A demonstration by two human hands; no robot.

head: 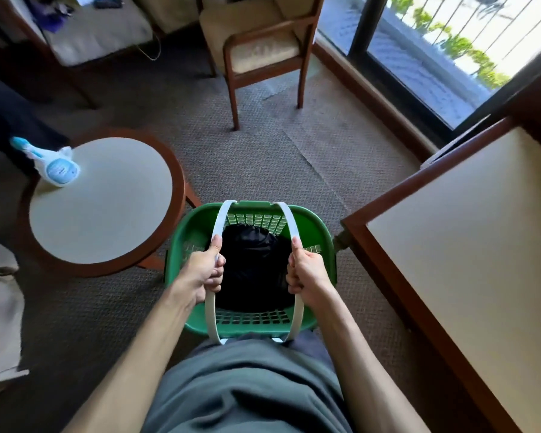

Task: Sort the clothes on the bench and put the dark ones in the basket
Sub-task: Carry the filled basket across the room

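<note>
We are gripping the green slatted plastic basket's (194, 226) two white handles, left hand (205, 271) and right hand (306, 276) each wrapped round one, to carry the dark clothes (250, 264) inside.

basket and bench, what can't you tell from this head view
- Basket: the dark clothing is one black mass; how many garments cannot be told, and the left hand and right hand on the white handles cover its sides.
- Basket's near rim: hidden by the person's grey shirt.
- Bench with unsorted clothes: not identifiable in this view.
- Object on the round table: label too small.
</note>
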